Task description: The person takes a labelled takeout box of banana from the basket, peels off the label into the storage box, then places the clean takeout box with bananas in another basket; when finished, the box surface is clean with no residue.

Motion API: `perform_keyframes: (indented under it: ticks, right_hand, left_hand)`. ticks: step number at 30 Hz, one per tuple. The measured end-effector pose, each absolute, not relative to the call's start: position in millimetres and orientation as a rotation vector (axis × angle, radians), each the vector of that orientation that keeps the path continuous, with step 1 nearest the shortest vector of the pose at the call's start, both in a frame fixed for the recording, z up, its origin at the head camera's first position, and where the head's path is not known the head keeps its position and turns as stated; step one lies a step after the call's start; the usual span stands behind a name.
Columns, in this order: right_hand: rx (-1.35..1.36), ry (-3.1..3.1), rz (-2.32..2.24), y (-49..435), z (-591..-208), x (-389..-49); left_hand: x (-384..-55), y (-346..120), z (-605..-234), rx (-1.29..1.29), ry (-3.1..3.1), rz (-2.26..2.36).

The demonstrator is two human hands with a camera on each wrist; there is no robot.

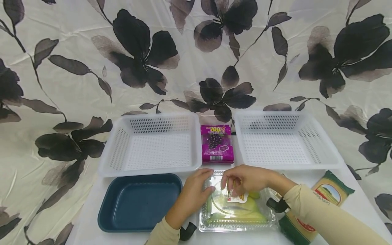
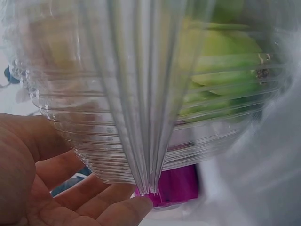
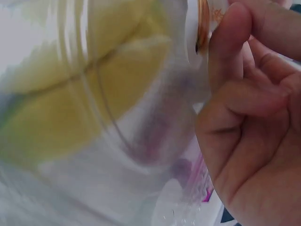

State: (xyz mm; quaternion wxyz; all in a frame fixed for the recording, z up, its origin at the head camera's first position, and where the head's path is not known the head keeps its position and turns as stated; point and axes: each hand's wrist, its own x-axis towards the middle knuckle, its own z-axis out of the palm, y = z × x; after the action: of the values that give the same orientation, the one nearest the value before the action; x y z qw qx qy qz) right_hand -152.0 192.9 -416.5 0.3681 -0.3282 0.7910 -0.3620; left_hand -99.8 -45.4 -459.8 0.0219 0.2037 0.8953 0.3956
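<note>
We see lots of bright, even light in the head view. The flowery cloth (image 1: 180, 76) has soft shiny patches, and the clear box (image 1: 235, 227) has little white sparkles on top. Shadows look pale and soft. In the left wrist view, we see the box so close that it looks bent and bulging, and the green food (image 2: 221, 77) inside is fuzzy. In the right wrist view, white glare fills the top left corner, the yellow food (image 3: 117, 94) looks blurry and milky, and the right hand (image 3: 251, 125) looks clearer.
</note>
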Motion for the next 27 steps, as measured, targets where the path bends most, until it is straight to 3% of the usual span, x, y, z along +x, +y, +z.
perform_keyframes:
  ticks: [27]
  right_hand:
    - [-0.835, 1.718, -1.099, 200, -426, -168]
  left_hand:
    - [-99, -42, -457, 0.594, 2.792, 1.179]
